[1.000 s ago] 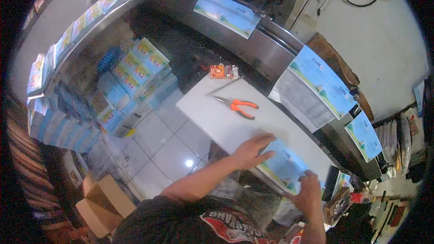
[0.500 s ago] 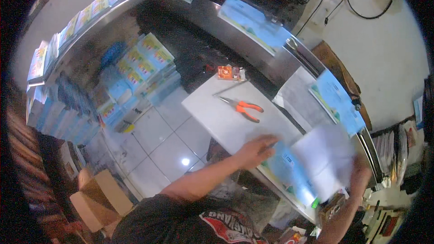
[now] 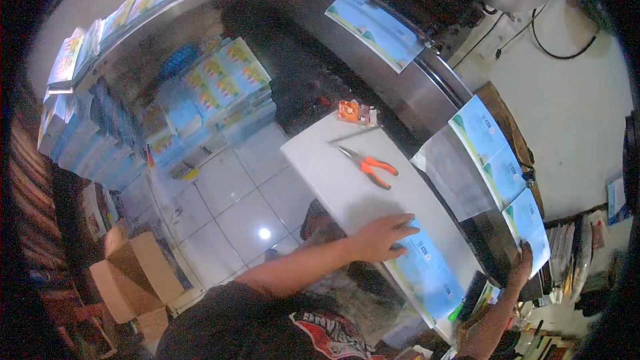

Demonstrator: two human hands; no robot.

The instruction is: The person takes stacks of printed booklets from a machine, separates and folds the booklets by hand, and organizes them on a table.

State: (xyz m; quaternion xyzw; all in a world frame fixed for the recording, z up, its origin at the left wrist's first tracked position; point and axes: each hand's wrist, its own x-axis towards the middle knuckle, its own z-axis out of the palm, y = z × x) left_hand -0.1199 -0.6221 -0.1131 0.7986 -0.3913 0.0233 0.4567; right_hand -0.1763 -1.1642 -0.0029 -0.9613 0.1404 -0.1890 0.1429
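My left hand (image 3: 383, 237) lies across the white bench top with fingers spread, touching the upper end of some blue printed sheets (image 3: 430, 270). My right hand (image 3: 521, 269) grips the lower edge of another blue printed sheet (image 3: 529, 221), which lies along the metal rail at the right. Two similar blue printed sheets (image 3: 481, 128) sit just above it on the same rail. A pair of pliers (image 3: 375, 169) with orange handles rests on the bench beyond my left hand, jaws pointing to the upper left.
A thin metal rod (image 3: 357, 135) and a small orange pack (image 3: 349, 111) are at the bench's far end. A blank grey-white sheet (image 3: 457, 172) hangs beside the rail. Stacks of printed sheets (image 3: 220, 87) stand on the tiled floor, left. An open cardboard box (image 3: 143, 270) is lower left.
My right hand has carried a sheet, blurred and pale-side up over the bench before, onto the rail, blue side showing. My left hand stays by the bench sheets. The whole view has shifted slightly.
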